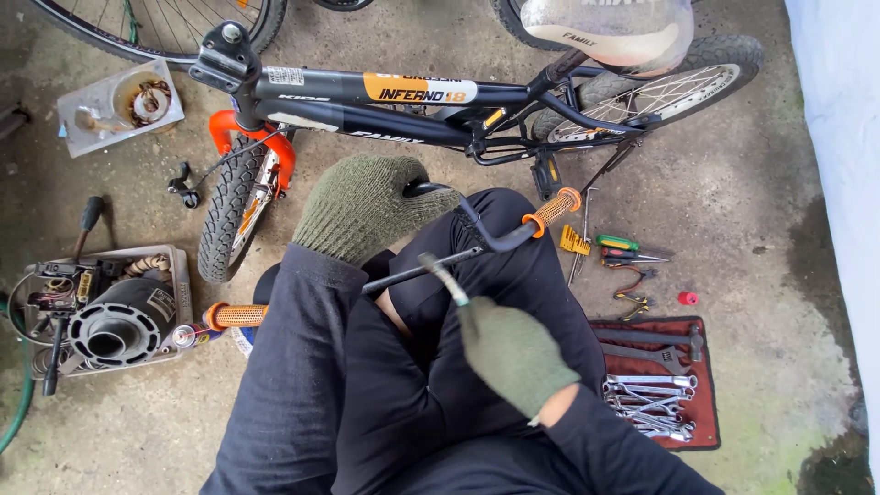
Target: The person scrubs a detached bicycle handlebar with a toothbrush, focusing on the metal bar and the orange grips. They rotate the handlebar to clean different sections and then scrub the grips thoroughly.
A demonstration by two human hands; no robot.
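Handlebars (477,240), detached from the small black bicycle (367,101) lying on the concrete ahead, are held across the lap. The black bar is bent, with ribbed orange grips: one (555,209) is raised at the right, the other (236,315) lies low by the left knee. The left hand (362,206), in an olive knitted glove, is closed over the bar's middle, near where the stem would be; the exact grasp is hidden by the glove. The right hand (513,353), gloved likewise, is clenched on a slim metal tool (445,280), probably a key or small wrench, whose tip is set against the bar's centre. Work on the clamp appears to be in hand; a steady bar and a squarely seated tool tip would be called for next. Spanners (651,394) are laid out on a red mat (706,431) at the right.
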